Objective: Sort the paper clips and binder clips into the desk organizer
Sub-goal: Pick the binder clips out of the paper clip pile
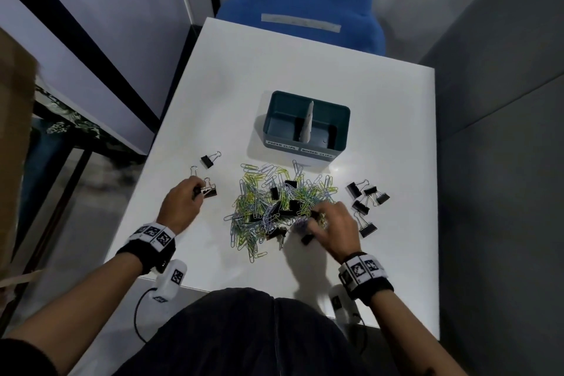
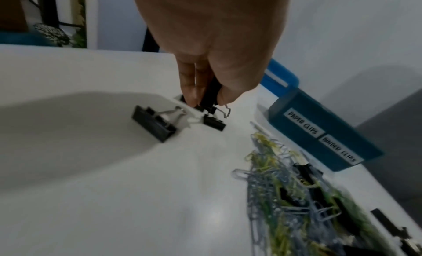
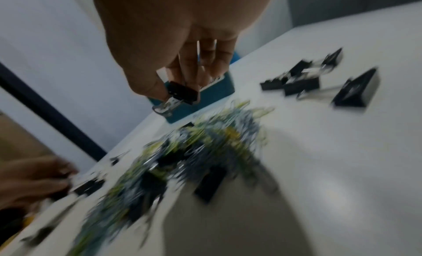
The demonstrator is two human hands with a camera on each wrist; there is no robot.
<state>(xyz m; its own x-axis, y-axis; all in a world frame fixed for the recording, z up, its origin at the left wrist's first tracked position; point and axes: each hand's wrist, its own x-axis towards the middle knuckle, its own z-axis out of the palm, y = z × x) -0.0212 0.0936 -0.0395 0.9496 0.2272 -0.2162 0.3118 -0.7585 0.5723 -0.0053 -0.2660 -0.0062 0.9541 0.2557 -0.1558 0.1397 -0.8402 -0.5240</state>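
White tabletop (image 1: 305, 76). Near left edge, left hand (image 1: 180, 204) pinches a binder clip (image 2: 211, 93). Centre: mixed clip pile (image 1: 274, 204), teal organizer (image 1: 305, 123) just behind. Right hand (image 1: 335, 227) pinches another binder clip (image 3: 182, 92); loose binder clips (image 1: 364, 198) near right edge.

You can read two white labels on the front of the blue desk organizer (image 2: 324, 133) — the left one (image 2: 302, 123) says "PAPER CLIPS" and the right one (image 2: 339, 152) says "BINDER CLIPS".
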